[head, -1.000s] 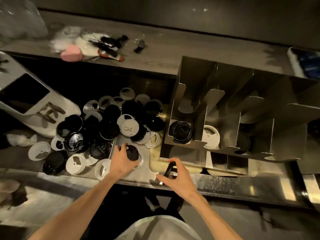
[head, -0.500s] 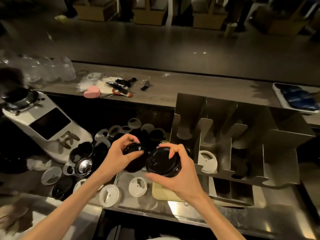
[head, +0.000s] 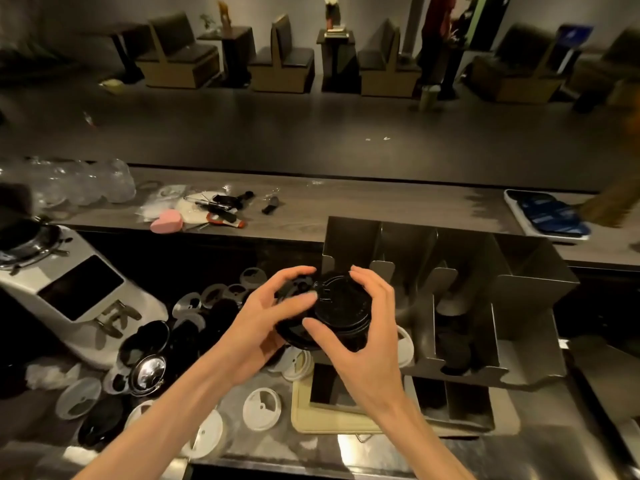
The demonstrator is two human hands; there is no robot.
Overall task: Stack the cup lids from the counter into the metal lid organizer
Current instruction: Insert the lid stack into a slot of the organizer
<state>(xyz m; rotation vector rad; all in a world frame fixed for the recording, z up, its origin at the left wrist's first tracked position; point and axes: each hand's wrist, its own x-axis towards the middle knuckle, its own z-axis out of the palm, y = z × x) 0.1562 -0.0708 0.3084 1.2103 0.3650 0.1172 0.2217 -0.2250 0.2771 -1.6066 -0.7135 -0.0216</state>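
Both hands meet in front of the metal lid organizer (head: 533, 282), just left of its front slots. My right hand (head: 360, 341) grips a black cup lid (head: 341, 303) by its rim, thumb below and fingers above. My left hand (head: 266, 317) holds a second black lid (head: 292, 332) that sits partly beneath the first one. A heap of black and white lids (head: 194, 327) covers the counter to the left. Dark lids (head: 453, 344) lie low in one organizer slot; a white lid (head: 405, 344) shows behind my right hand.
A white machine with a dark screen (head: 83, 296) stands at the left. A beige tray (head: 304, 410) lies under the organizer's front. The raised wooden ledge holds a pink heart (head: 167, 220), tools, clear cups (head: 69, 183) and a blue-filled tray (head: 550, 216).
Both hands rose from the counter with a black lid each and came together in front of the organizer. The camera tilted up, so the room behind the counter shows.
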